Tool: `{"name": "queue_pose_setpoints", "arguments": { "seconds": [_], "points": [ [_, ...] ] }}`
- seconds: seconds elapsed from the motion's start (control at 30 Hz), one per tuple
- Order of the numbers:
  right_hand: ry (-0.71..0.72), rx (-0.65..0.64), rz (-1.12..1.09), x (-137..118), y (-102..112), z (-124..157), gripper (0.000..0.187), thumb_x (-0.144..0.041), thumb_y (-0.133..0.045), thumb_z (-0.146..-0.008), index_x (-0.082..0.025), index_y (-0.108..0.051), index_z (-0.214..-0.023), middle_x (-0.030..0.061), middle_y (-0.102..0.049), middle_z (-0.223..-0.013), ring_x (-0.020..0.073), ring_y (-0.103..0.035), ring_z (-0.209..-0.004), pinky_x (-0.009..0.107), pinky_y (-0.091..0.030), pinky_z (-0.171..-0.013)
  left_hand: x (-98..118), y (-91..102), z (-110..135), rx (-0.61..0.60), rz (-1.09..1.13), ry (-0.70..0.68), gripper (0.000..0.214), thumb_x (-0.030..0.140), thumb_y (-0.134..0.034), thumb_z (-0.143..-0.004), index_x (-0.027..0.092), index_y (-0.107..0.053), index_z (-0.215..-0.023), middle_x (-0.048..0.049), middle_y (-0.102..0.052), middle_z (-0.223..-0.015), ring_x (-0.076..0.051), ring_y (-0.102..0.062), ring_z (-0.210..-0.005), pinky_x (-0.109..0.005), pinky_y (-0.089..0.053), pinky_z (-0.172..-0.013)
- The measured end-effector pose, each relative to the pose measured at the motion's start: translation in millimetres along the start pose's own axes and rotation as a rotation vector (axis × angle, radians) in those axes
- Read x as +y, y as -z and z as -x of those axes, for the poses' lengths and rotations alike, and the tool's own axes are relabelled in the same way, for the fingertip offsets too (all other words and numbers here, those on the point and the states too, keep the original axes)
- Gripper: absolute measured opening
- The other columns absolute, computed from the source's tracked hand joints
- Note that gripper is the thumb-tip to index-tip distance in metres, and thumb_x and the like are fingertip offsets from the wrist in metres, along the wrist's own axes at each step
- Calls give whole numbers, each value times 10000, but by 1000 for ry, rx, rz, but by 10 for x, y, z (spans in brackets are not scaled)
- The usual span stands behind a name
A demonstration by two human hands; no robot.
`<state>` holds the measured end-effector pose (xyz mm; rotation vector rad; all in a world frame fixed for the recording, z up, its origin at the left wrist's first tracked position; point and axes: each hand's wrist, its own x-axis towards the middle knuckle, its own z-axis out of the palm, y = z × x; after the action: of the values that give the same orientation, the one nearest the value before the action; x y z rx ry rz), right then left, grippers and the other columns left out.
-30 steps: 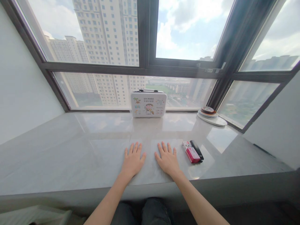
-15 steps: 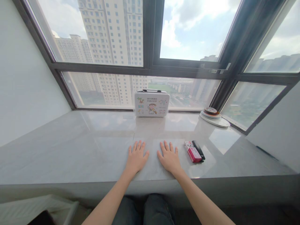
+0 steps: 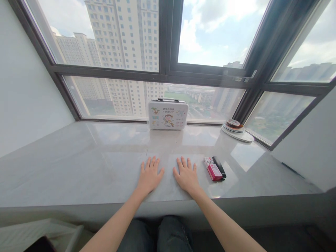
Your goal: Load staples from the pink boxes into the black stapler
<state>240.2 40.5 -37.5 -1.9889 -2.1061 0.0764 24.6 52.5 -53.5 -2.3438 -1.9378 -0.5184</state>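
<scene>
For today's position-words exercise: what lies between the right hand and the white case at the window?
Head view: only bare sill between right hand and white case.

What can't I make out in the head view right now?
Head view:
- Undersides of left hand and right hand: flat on the sill.
- Black item beside the pink box: too small to identify.
- White case lettering: too small.
- Dark object, bottom left: cut by frame edge.

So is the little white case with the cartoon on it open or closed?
Closed. The white case stands upright by the window, no gap showing round its edge, handle on top.
</scene>
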Motion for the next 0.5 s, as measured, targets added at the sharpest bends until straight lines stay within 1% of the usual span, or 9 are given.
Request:
{"name": "queue_pose_setpoints", "arguments": {
  "seconds": [0.1, 0.33, 0.5],
  "points": [
    [-1, 8, -1, -7, 2, 1, 678, -594, -298, -1055, -283, -288, -1657, 42, -163, -1726, 339, -24, -1582, 575, 24, -1228, 11, 0, 1, 2, -2, 5, 610, 514, -362, -1031, 229, -425, -1566, -80, -270, -1702, -320, -152, -1586, -580, -81, -1268],
    [10, 39, -8, -10, -10, 4, 669, -587, -314, -1049, -262, -347, -1633, 68, -200, -1716, 359, -49, -1575, 597, 3, -1220, 32, 4, 9, 30, -27, 3, 605, 509, -369, -1030, 218, -438, -1556, -103, -308, -1685, -332, -183, -1574, -585, -82, -1267],
    [5, 29, -6, -32, 3, -1, 668, -585, -309, -1048, -239, -382, -1615, 92, -197, -1715, 371, -31, -1574, 608, -3, -1214, 51, 15, 6, 12, -25, 2, 599, 494, -371, -1033, 259, -407, -1583, -97, -291, -1693, -347, -163, -1580, -612, -76, -1258]
  ]
}}
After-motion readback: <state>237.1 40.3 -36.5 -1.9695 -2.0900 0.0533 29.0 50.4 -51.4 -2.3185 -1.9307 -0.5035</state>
